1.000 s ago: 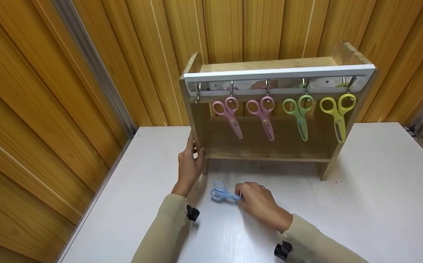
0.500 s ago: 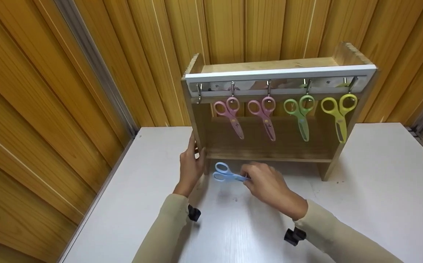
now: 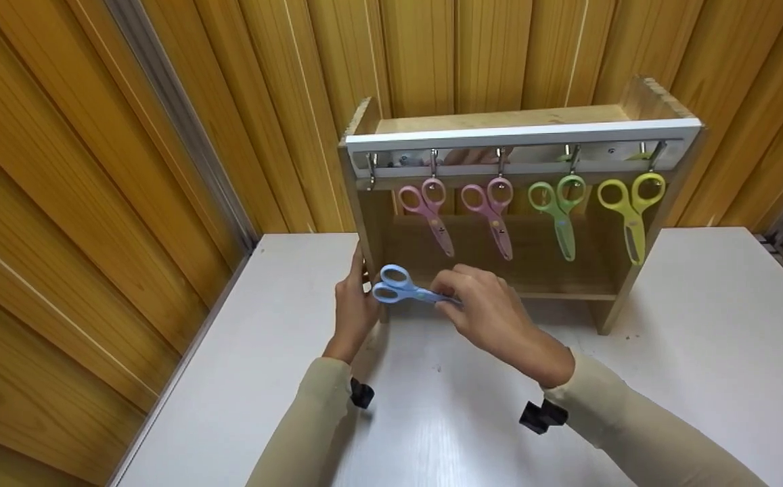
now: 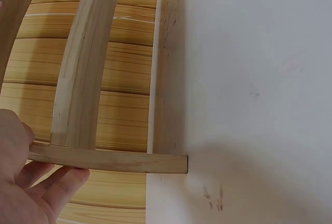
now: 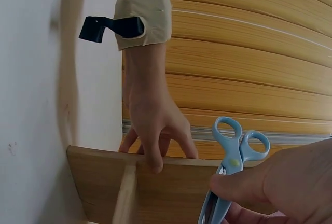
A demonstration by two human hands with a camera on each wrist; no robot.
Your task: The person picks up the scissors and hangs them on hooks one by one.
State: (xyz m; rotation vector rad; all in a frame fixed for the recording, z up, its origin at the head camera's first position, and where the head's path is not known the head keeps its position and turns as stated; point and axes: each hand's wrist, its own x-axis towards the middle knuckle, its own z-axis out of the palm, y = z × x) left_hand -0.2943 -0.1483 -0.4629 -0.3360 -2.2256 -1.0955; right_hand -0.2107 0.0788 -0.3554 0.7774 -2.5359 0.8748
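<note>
My right hand (image 3: 489,311) pinches a pair of light-blue scissors (image 3: 420,293) by the blades, off the table, with the ring handles pointing left. In the right wrist view the thumb lies over the scissors' (image 5: 233,162) blades, whose tips run out of frame. My left hand (image 3: 354,314) holds the left side panel of a wooden rack (image 3: 520,133), thumb on the inner side and fingers outside. Two pink scissors (image 3: 427,208), green scissors (image 3: 560,210) and yellow scissors (image 3: 631,210) hang from the rack's metal hooks. The leftmost hook (image 3: 371,170) bears nothing.
The rack stands on a white table (image 3: 283,325) close to the wood-panelled back wall (image 3: 486,61). A lower shelf (image 3: 553,281) spans the rack behind the hanging scissors. Another panelled wall (image 3: 80,203) rises on the left.
My right hand has lifted the blue scissors off the table, up and forward toward the rack's lower left. The left hand stays on the side panel; the hanging scissors keep their places.
</note>
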